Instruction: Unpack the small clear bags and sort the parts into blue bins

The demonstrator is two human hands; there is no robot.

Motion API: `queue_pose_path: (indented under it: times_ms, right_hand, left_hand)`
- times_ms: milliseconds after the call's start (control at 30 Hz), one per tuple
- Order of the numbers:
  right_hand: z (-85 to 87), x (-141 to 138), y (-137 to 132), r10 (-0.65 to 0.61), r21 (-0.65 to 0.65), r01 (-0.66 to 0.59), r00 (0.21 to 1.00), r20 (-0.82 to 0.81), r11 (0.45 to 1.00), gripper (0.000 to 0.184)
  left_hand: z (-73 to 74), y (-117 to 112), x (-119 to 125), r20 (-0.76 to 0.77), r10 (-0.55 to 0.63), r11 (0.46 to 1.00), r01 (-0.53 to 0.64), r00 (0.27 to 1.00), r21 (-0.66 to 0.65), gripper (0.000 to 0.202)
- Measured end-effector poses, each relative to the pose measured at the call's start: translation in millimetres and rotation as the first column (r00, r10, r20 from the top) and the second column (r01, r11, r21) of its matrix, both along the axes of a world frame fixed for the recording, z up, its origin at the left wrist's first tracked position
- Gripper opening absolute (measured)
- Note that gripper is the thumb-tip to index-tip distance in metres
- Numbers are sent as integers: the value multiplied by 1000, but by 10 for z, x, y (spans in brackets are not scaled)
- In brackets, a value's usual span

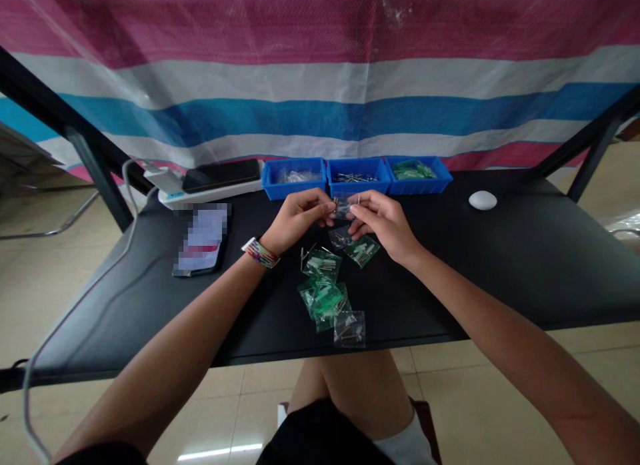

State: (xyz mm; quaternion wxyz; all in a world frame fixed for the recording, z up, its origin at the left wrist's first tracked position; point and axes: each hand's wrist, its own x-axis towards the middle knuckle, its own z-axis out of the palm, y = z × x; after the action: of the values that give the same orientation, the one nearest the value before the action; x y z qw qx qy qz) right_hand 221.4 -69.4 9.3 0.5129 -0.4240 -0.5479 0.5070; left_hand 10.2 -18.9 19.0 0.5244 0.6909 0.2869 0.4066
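Between my two hands is a small clear plastic bag (343, 206), held up just in front of the blue bins. My left hand (303, 215) pinches its left edge between thumb and fingers. On the other side my right hand (379, 220) grips the right edge. What the bag contains is too small to make out. Beneath my hands lie another clear bag (340, 236) and a green bag (362, 250). Closer to me are green bags with metal pins (323, 265), more overlapping green bags (325, 300) and a clear bag with brass-coloured pins (349, 329).
Three blue bins stand at the back: one with clear bags (300, 176), one with metal pins (356, 178), one with green bags (414, 170). A phone (203, 238), a power strip (210, 193) with a dark device (221, 176), and a white mouse (483, 200) lie on the black table (505, 272).
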Motion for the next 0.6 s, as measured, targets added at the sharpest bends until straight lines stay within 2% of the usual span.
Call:
queue_pose_path:
  times_ms: [167,300,400,500,600]
  right_hand:
    - [2,-15,-3,-32,33,31,999,22,999,37]
    - [20,-20,-42,-101,174,83,990,99,981,26]
    - [50,-21,-87,-167,289,118,974,151,950,19]
    - [75,-12,-115,-230,400,138,954,192,906,15]
    - [93,1,-127,-263,498,111,933,247,860,11]
  left_hand:
    - [16,-36,25,-56,-14,999,16,998,42,35]
    - [53,-73,40,-93,12,999,-9,996,40,39]
    - [76,-79,30,-144,32,999,-26,989,44,49]
    - [77,-66,14,-178,-11,1000,7,984,-19,58]
    - [63,-54,11,-115,-48,994,35,992,-105,60]
